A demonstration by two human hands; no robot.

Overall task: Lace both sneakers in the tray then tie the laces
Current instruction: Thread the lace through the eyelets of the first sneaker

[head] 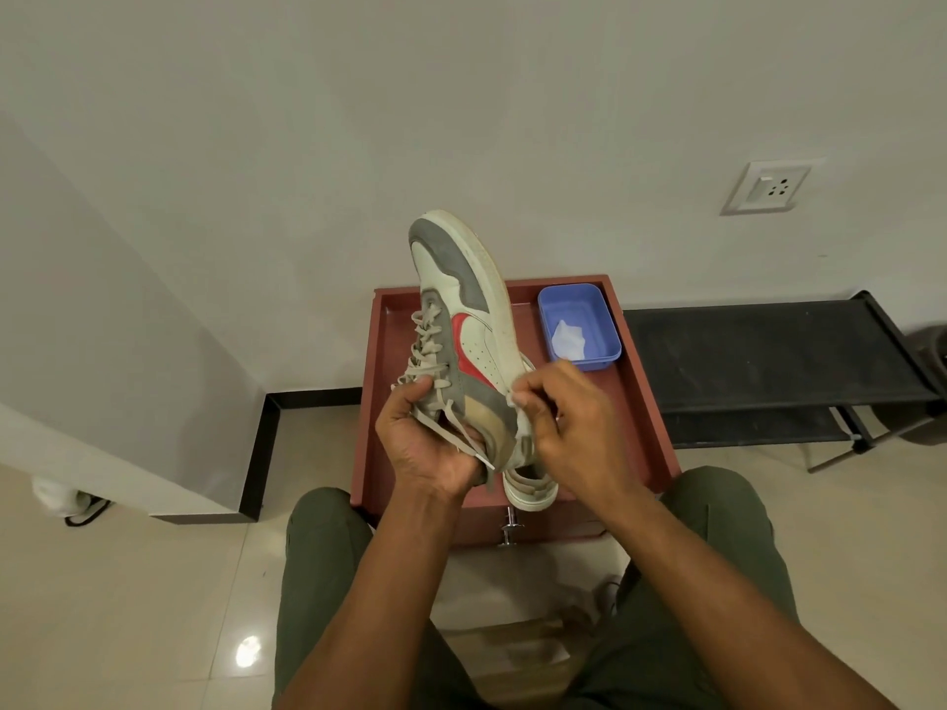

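Our green-trousered knees (328, 581) flank the red tray (643, 402) on pale floor tiles (128, 581). Our left hand (425, 443) grips the raised sneaker (476, 320) by its collar; our right hand (569, 422) pinches a lace (512, 399). Another sneaker (530, 486) and a blue tub (579, 325) sit in the tray, beside a black rack (768, 361) against the wall (461, 94).

Sneaker (474, 320) – smooth white leather-like panels, matt grey suede-like overlays, flat woven cloth laces (428, 345). Tray (648, 402) – matt reddish-brown finish. Tub (579, 304) – smooth blue plastic. Floor tiles (128, 581) – glossy, reflective. Rack (768, 351) – matt black. Trousers (317, 581) – olive cloth.
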